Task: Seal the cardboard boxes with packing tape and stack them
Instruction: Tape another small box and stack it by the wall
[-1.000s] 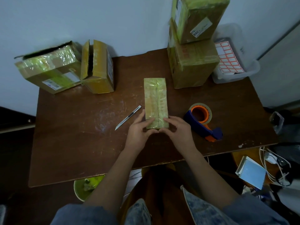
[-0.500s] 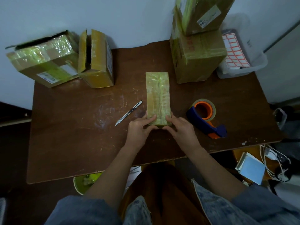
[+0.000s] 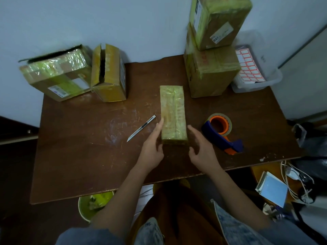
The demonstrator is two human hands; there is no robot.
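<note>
Brown and scuffed, the table (image 3: 70, 156) carries a narrow taped box (image 3: 173, 112) at its middle (tape glossy along the top). The left hand (image 3: 152, 147) touches the box's left side with straight fingers; the right hand (image 3: 201, 149) hovers spread just beside its right near corner.

I saw a narrow taped box (image 3: 173, 112) lying on a brown table (image 3: 79, 147), the left hand (image 3: 152, 147) touching its side, the right hand (image 3: 201, 149) just beside it, near a tape dispenser (image 3: 223, 133) and knife (image 3: 141, 128).
</note>
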